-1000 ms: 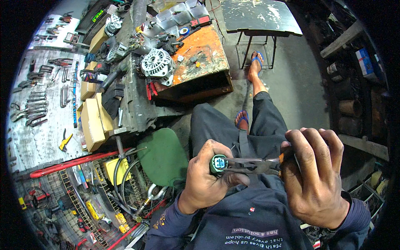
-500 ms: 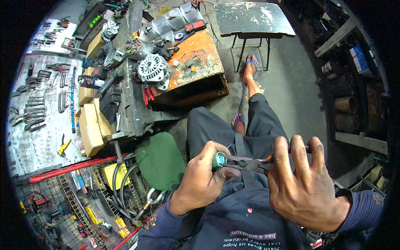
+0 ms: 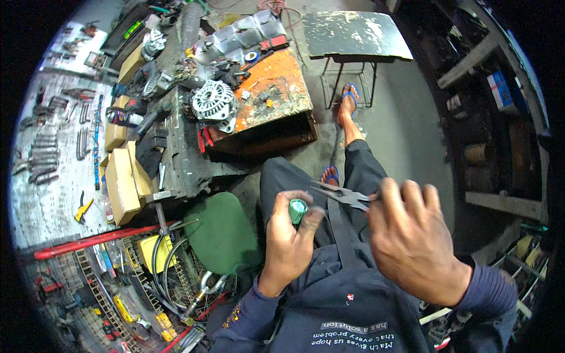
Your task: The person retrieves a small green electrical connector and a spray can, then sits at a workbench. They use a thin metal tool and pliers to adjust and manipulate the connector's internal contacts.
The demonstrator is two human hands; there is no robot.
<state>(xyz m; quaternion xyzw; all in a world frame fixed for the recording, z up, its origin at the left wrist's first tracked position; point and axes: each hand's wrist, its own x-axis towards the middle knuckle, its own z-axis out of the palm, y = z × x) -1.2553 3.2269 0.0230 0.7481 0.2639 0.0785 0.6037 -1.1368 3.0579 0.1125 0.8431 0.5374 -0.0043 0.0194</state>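
Between the thumb and fingers of my left hand [image 3: 288, 242] is a small green cylindrical piece [image 3: 298, 210], its pale bluish end turned upward. My right hand [image 3: 412, 235] is closed round the handles of long-nose pliers [image 3: 347, 196]. The pliers' jaws point left and stand slightly apart, with nothing visible between them. Their tips are above and to the right of the green piece, not touching it. Both hands are over my lap, in front of a dark apron [image 3: 338, 300]. Most of the pliers' handles are hidden by my right fingers.
An orange-topped worn bench [image 3: 276, 82] bears a metal alternator [image 3: 213, 100] and clear plastic bins [image 3: 241, 34]. A green stool seat [image 3: 220, 232] is at my left, beside a wire rack of tools [image 3: 112, 294]. A black-topped small table [image 3: 356, 35] stands ahead; shelving [image 3: 500, 203] lines the right.
The pliers' jaws have come off the green piece and moved up and right of it. My left hand has tipped the piece so its end faces upward.
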